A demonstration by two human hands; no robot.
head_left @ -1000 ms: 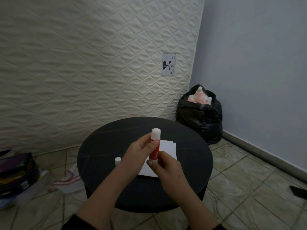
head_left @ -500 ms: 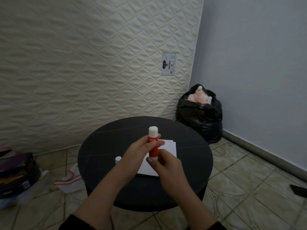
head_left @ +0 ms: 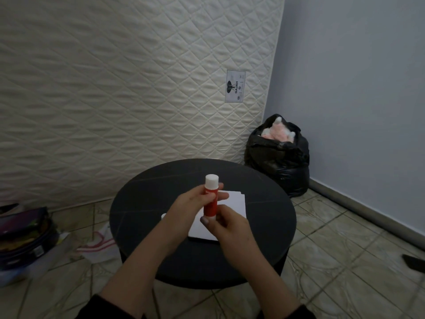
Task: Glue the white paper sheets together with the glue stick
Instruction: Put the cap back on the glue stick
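A red glue stick [head_left: 211,204] with a white top stands upright above the table. My left hand [head_left: 190,204] grips its upper body, thumb in front and fingers behind. My right hand [head_left: 226,226] pinches its base from below. A small stack of white paper sheets [head_left: 234,203] lies on the round black table [head_left: 264,217], partly hidden behind both hands. A small white cap [head_left: 163,216] peeks out on the table beside my left wrist.
A quilted mattress [head_left: 138,88] leans on the wall behind the table. A full black bin bag [head_left: 278,157] sits in the corner at right. A stack of bags [head_left: 23,238] and a white-and-red cloth [head_left: 96,246] lie on the tiled floor at left.
The glue stick has straightened from a slight tilt to upright and sits a little lower in my left hand. Both hands stay in nearly the same place.
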